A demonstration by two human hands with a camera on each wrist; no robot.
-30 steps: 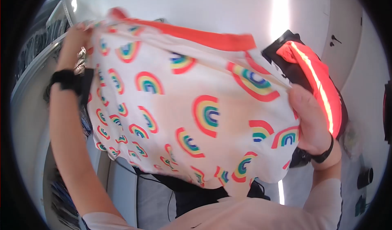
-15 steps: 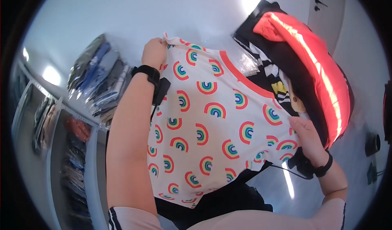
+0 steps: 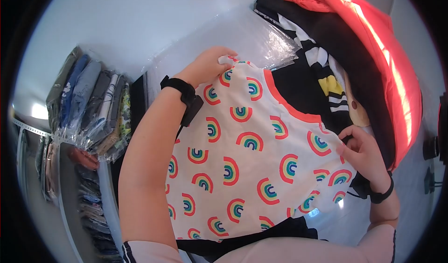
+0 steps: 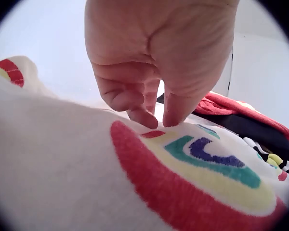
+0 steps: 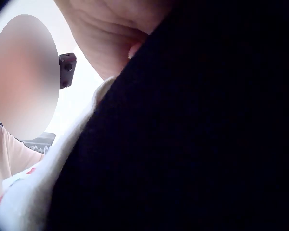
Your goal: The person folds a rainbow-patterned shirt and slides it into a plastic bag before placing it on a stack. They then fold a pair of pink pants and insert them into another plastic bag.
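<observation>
A white T-shirt (image 3: pixel 252 169) printed with rainbows and edged with a red neckband hangs spread between both hands in the head view. My left hand (image 3: pixel 210 67) pinches its upper left corner. Thumb and fingertips of that left hand (image 4: pixel 159 62) meet on the cloth in the left wrist view, just above a rainbow. My right hand (image 3: pixel 366 153) pinches the shirt's right shoulder edge between thumb and forefinger. In the right wrist view, black covers much of the frame, and only part of the right hand (image 5: pixel 120 29) shows beside the white cloth (image 5: pixel 62 159).
Behind the shirt, a pile of clothes with a red garment (image 3: pixel 373 43) on top stands at the right. Clear plastic bags (image 3: pixel 252 39) lie beyond the shirt. Bagged folded clothes (image 3: pixel 88 99) stand at the left, above shelves (image 3: pixel 70 188) holding more clothes.
The shirt swung from a wide, blurred spread to a steadier, lower hang with its neckband facing right. My left hand came rightward, and the view turned down toward the bags and clothes pile.
</observation>
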